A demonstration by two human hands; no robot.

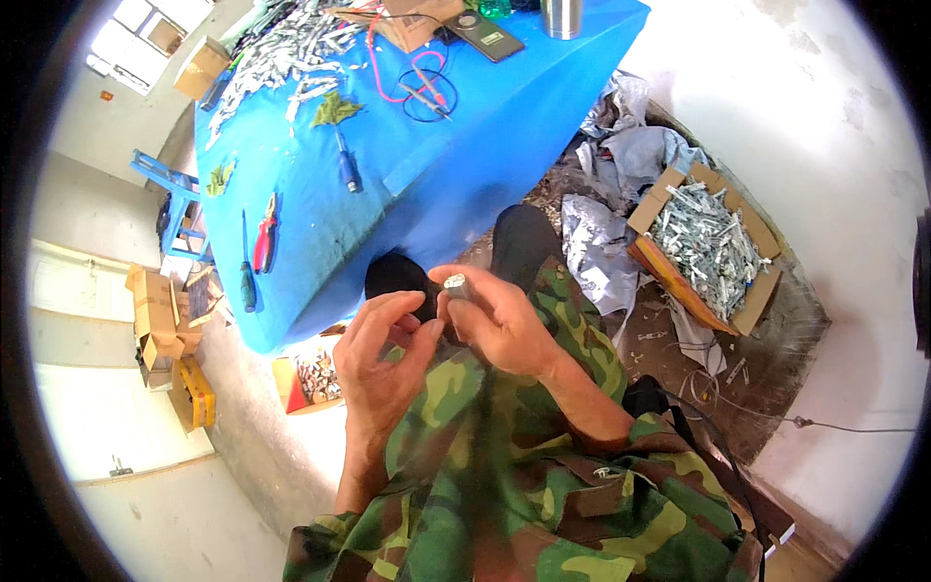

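Observation:
Over my camouflage-clad lap, my right hand (499, 325) grips a short grey piece (456, 288) with a pale end, between thumb and curled fingers. My left hand (383, 354) is beside it, fingers bent and thumb tip drawn toward the forefinger, close to my right fingertips; whatever it may pinch is too small to make out. Ahead is a blue-covered table (417, 175), with red-handled pliers (265, 242), two screwdrivers (349, 170), test leads (427, 97) and a heap of pale strips (276, 58) on it.
At right, an open carton (650, 252) of metal strips lies among grey sheeting (592, 242), by a white wall (834, 165) and loose cable (805, 424). At left are a blue chair (179, 209) and stacked cartons (155, 310). Another box (289, 383) sits below the table. A steel flask (562, 19) stands on top.

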